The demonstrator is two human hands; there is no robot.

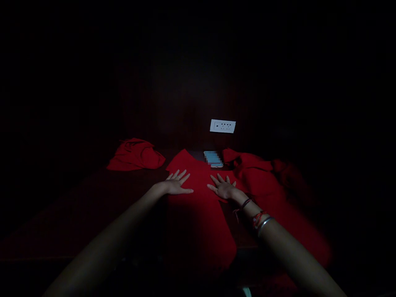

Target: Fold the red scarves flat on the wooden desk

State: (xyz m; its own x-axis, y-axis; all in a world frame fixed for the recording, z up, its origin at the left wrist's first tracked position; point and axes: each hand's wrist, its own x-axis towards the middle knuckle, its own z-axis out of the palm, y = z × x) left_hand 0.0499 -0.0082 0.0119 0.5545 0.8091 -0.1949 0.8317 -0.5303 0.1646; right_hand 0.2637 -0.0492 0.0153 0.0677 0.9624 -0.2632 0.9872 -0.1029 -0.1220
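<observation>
A piece of red cloth (198, 214) is spread over the dark table, its near end reaching past the front edge. On its left part my left hand (176, 185) lies palm down, fingers spread, a ring on one finger. My right hand (223, 187) rests flat on the right part of the same cloth, fingers also apart; bracelets circle that wrist and forearm. Neither hand grips anything. Dim light hides the cloth's exact shape and its lower end.
A crumpled red cloth (136, 156) sits at the back left of the table (102, 206). More red fabric (262, 177) is heaped along the right side. Behind my right hand lies a phone-like object (213, 159); a white socket panel (222, 126) is on the wall.
</observation>
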